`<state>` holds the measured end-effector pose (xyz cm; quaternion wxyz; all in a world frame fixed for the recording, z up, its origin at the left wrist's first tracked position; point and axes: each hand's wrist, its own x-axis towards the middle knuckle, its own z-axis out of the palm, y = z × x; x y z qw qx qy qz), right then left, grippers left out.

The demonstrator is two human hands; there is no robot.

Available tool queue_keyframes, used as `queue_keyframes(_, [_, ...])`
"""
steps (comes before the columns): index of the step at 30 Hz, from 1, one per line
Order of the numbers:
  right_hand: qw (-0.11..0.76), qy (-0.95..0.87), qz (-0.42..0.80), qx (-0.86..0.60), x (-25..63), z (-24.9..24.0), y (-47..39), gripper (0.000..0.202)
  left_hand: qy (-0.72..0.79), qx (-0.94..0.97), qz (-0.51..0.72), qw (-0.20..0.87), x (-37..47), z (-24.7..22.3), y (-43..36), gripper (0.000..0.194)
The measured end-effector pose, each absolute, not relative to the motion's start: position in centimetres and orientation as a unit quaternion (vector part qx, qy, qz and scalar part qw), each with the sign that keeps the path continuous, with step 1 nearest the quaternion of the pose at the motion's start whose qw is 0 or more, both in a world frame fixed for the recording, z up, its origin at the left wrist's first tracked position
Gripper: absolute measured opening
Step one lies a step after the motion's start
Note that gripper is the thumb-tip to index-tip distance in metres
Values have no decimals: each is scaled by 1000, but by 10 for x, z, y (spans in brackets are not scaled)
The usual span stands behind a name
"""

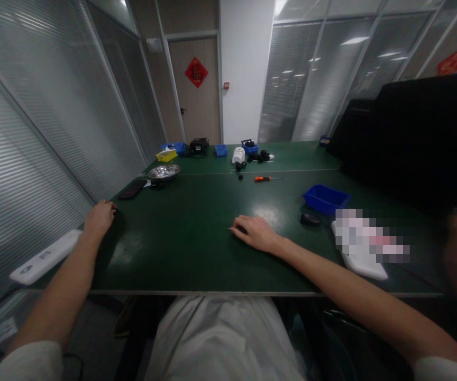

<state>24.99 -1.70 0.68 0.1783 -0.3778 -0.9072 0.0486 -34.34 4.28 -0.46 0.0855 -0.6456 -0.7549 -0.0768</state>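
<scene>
"Hands first: what does each do?"

"The right hand seems to pinch a small thin piece between thumb and fingertips, just over the green table. A light grip suits something so slight, I'd say; contact with the tabletop I can't tell."

"And the left hand?"

"Resting at the table's left edge, fingers loosely curled, probably to prop the arm. Whether they pinch anything, I can't tell."

"What sits nearby?"

"A black computer mouse and a blue plastic tray to the right, within easy reach, I'd guess. Farther out is an orange-handled screwdriver, lying flat, so unlikely to roll far. The metal bowl's raised rim would contain small parts."

"Beyond that?"

"A wooden door with a red diamond decoration, between blind-covered glass partitions."
</scene>
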Motion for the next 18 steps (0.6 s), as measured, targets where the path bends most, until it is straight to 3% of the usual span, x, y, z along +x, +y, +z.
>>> queue_keyframes(4, [172, -907, 55, -382, 250, 7, -17, 28, -769, -622, -64, 132, -335, 0, 39, 34])
queue_keyframes(18, [172, -907, 51, -381, 249, 8, -18, 29, -773, -616, -65, 138, -334, 0, 37, 35])
